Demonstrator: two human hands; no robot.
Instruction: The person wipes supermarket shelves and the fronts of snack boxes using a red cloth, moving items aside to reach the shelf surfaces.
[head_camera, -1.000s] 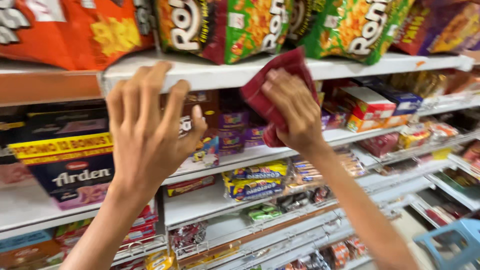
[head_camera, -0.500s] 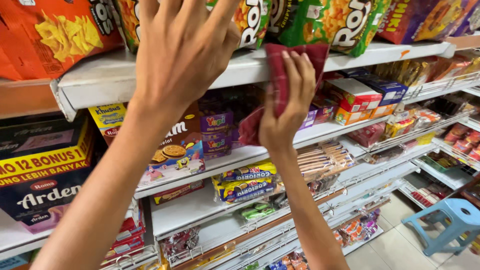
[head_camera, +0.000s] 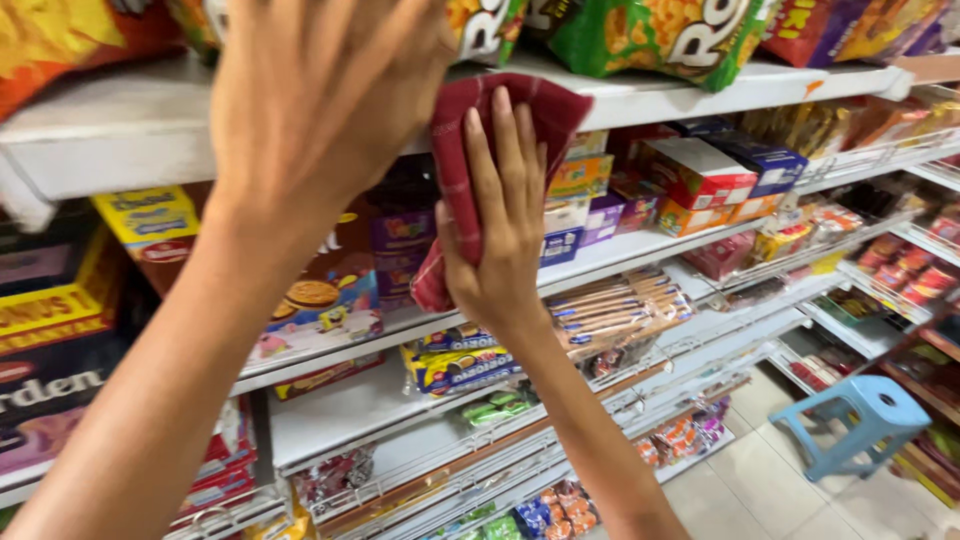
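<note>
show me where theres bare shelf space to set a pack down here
A bare white stretch of shelf lies left of the green packs, below the blue-and-yellow packs. The top shelf is crowded: right hand presses a red cloth there, left hand at the snack bags.

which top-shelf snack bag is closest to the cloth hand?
The green snack bag, just right of the red cloth under the right hand; purple bags sit farther right.

Left hand (head_camera: 320, 100) blurred, fingertips cut off at top edge
</note>
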